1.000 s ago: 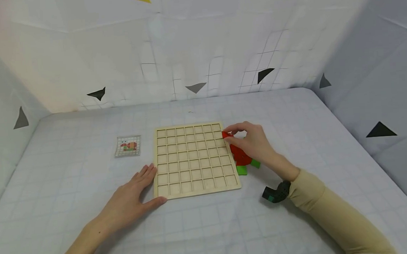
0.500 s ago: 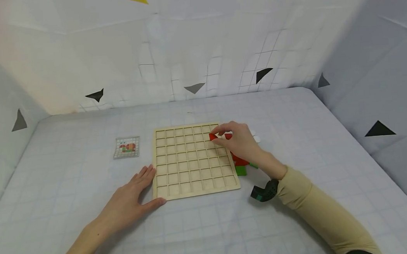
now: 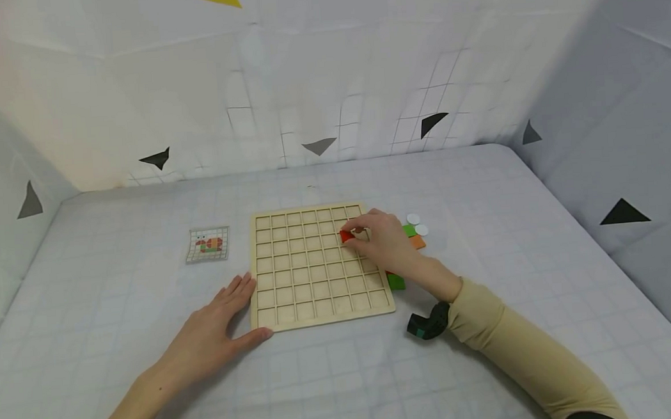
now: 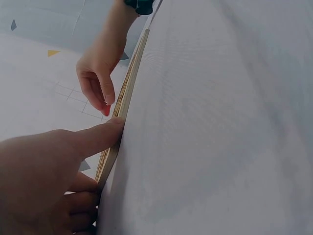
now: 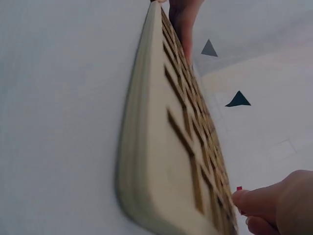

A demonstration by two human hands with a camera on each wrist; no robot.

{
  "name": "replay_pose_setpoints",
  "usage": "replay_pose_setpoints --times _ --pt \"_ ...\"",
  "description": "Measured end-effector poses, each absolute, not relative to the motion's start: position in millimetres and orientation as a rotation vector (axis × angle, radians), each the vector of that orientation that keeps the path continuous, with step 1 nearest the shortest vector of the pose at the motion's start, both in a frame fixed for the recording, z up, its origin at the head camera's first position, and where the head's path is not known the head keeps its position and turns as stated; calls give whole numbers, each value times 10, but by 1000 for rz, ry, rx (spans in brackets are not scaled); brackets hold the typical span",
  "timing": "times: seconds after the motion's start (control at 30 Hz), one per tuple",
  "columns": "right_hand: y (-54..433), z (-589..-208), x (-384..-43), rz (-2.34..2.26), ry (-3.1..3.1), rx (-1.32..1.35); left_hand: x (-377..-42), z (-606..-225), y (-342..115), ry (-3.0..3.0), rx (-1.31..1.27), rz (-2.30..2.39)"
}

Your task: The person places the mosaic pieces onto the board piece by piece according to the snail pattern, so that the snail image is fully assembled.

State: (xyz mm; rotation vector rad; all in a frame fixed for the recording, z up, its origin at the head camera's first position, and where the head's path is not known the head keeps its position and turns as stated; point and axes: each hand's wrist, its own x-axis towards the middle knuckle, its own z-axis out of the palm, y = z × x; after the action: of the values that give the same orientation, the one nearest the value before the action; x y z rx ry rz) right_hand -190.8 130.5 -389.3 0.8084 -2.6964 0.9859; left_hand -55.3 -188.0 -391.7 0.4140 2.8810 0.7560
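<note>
A square wooden grid board (image 3: pixel 293 276) lies flat on the table, its cells bare where they show. My right hand (image 3: pixel 385 242) is over the board's upper right part and pinches a small red tile (image 3: pixel 346 236) between thumb and fingertips. In the right wrist view the tile (image 5: pixel 239 189) barely shows past the thumb. My left hand (image 3: pixel 216 329) rests at the board's left side, fingers stretched along the edge and thumb on the near left corner. The left wrist view shows that thumb (image 4: pixel 100 137) against the board's rim (image 4: pixel 128 90).
Right of the board lie a green tile (image 3: pixel 396 282), an orange tile (image 3: pixel 418 241), another green piece (image 3: pixel 409 230) and two white discs (image 3: pixel 413 219), partly behind my right hand. A small picture card (image 3: pixel 207 245) with a gridded red, orange and green figure lies to the left.
My right hand has carried the red tile leftward from the board's right edge to over the cells, then slightly nearer. The orange tile and white discs have come into sight. My left hand stays put.
</note>
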Motion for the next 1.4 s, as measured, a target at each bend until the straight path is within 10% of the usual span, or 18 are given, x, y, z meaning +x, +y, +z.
replay_pose_setpoints --times 1.4 --pt "1352 -4035 -1968 1111 -2663 934 -540 -3905 -1875 2880 411 761"
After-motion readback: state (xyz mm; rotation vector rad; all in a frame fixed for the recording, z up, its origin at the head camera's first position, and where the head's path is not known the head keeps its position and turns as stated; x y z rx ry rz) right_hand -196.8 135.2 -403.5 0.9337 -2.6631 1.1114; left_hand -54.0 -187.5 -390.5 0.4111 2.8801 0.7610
